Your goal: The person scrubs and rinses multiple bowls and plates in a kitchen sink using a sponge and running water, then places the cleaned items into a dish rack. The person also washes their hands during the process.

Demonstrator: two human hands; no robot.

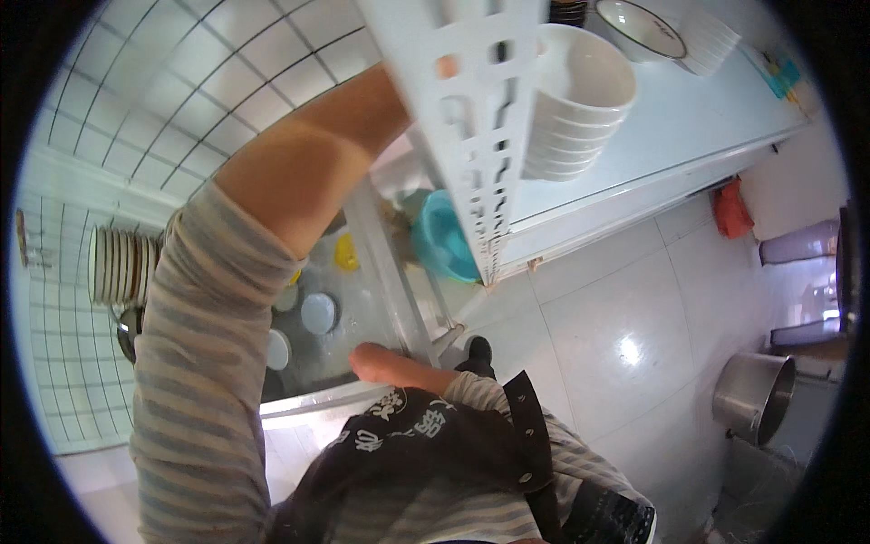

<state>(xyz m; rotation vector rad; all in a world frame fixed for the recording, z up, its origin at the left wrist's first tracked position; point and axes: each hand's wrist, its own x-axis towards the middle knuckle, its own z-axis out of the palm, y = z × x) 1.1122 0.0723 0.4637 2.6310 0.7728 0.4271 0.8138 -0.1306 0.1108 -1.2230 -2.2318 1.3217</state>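
My left arm, in a striped sleeve pushed up to the elbow, reaches up past a steel sink. Its forearm passes behind a white perforated metal upright (469, 129), and the left hand is out of view there. My right hand (375, 363) is at the near corner of the steel sink (391, 285), its fingers curled; whether they hold anything is hidden. In the sink lie a white round dish (319, 313), another white round dish (277, 349) and a yellow object (346, 252). A stack of white bowls (578, 102) stands just right of the upright.
A teal plastic basin (442, 238) sits beyond the sink, partly behind the upright. More bowls (639, 30) stand on the white shelf (693, 129). Plates (122, 265) stand on edge against the tiled wall at left. A large steel pot (751, 394) is at right.
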